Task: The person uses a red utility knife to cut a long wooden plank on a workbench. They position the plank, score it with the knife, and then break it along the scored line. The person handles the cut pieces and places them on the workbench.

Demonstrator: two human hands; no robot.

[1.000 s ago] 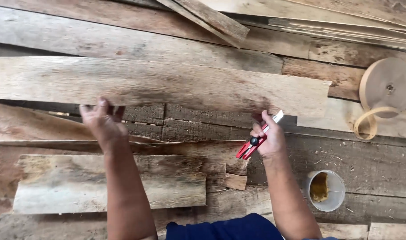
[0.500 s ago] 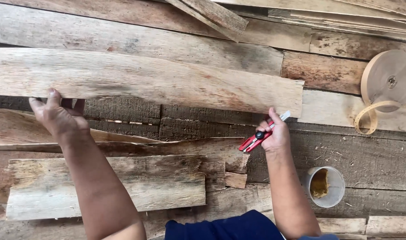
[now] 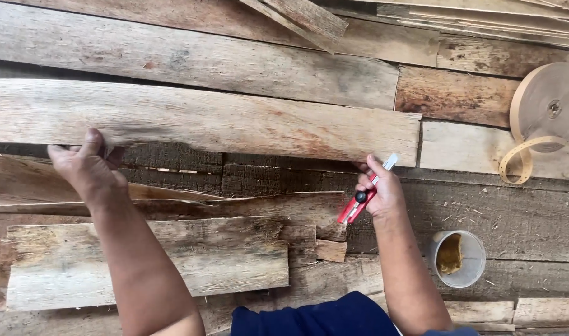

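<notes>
A long pale sheet of wood veneer [image 3: 222, 121] lies across the middle of the wooden bench. My left hand [image 3: 85, 165] grips its near edge towards the left end, thumb on top. My right hand [image 3: 379, 186] is closed around a red utility knife [image 3: 359, 199], whose white blade tip points up at the sheet's near right corner. A second, shorter veneer piece [image 3: 153, 261] lies nearer to me between my forearms, with a thin curled strip [image 3: 172, 202] just beyond it.
A roll of tan veneer tape [image 3: 549, 106] stands at the right with its loose end hanging down. A small white cup [image 3: 461, 261] holding yellowish glue sits near my right forearm. More veneer sheets [image 3: 191, 59] and planks [image 3: 303, 18] lie at the back.
My left hand has slid left along the long sheet's near edge, then settled gripping it. The right hand with the knife has stayed near the sheet's right end.
</notes>
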